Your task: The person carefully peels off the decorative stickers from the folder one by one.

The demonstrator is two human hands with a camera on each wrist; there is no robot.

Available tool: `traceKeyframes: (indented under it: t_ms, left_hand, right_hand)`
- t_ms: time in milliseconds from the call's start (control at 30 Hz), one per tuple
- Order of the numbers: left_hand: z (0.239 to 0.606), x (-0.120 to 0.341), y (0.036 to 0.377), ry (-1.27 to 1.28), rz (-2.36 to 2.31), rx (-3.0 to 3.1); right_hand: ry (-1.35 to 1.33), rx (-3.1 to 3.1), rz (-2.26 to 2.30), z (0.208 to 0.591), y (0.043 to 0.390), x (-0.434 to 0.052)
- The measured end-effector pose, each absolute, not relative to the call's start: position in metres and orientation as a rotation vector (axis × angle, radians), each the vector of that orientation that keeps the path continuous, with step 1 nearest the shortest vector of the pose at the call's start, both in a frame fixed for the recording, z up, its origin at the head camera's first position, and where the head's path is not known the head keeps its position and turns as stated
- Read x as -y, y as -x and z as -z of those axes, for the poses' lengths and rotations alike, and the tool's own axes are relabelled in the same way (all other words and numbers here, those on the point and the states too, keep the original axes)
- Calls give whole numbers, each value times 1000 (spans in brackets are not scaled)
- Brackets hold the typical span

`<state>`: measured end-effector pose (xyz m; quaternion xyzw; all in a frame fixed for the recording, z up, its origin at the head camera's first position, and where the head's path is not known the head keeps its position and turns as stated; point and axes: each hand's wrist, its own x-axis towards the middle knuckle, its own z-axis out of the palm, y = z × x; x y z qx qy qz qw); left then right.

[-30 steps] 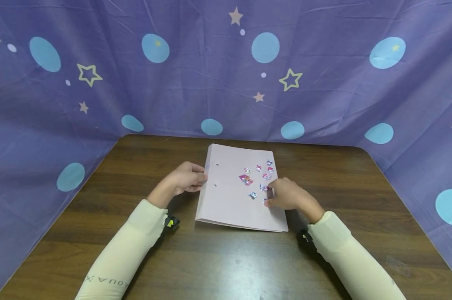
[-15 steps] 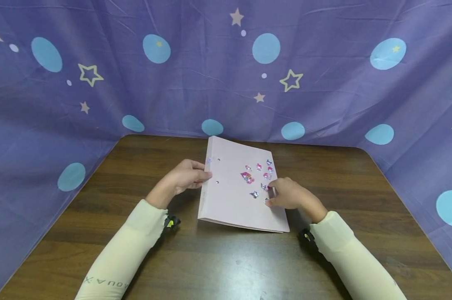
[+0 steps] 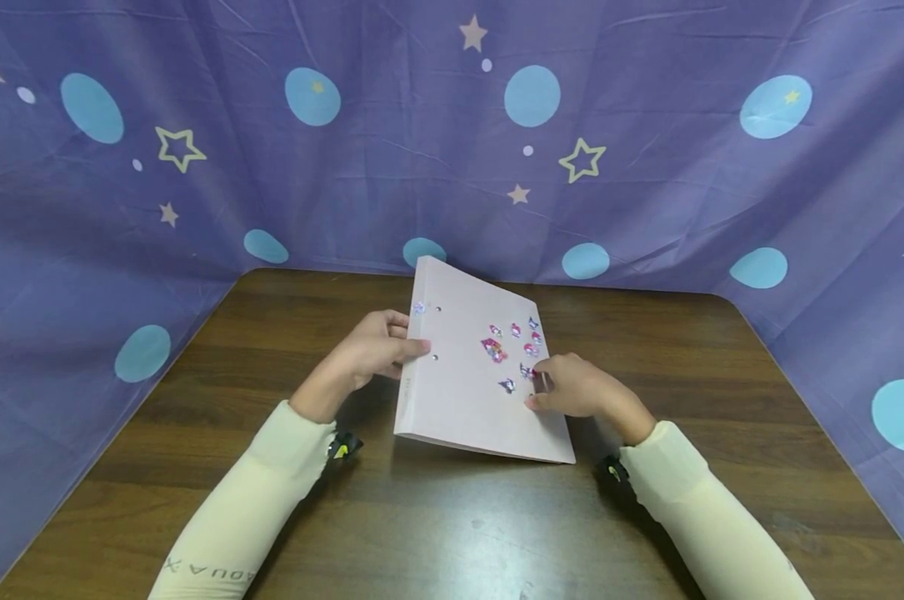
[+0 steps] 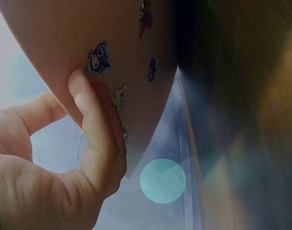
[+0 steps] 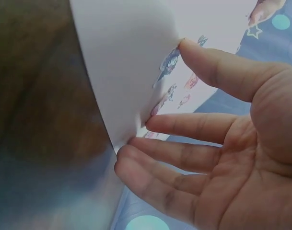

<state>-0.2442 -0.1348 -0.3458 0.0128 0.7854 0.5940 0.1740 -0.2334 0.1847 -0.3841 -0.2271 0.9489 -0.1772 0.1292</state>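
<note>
Pink folder point(image 3: 459, 392), tilted, small stickers point(image 3: 513, 350) on cover.

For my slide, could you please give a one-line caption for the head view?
Two hands, left hand and right hand, hold a pink folder with stickers, tilted above a wooden table.

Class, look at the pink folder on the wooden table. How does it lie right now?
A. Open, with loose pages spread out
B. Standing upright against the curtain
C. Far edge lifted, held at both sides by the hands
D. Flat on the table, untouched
C: the pink folder tilts up at its far edge, with the left hand and right hand holding its sides.
</note>
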Motion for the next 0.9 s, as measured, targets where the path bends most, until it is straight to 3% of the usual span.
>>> traceKeyframes:
  t_ms: [367, 900]
  left_hand:
    - [347, 130, 245, -35, -1703, -2218]
    - [343, 132, 241, -39, -1709, -2233]
  right_hand:
    - [701, -2856, 624, 378, 241, -191]
    - [1018, -2812, 668, 368, 242, -167]
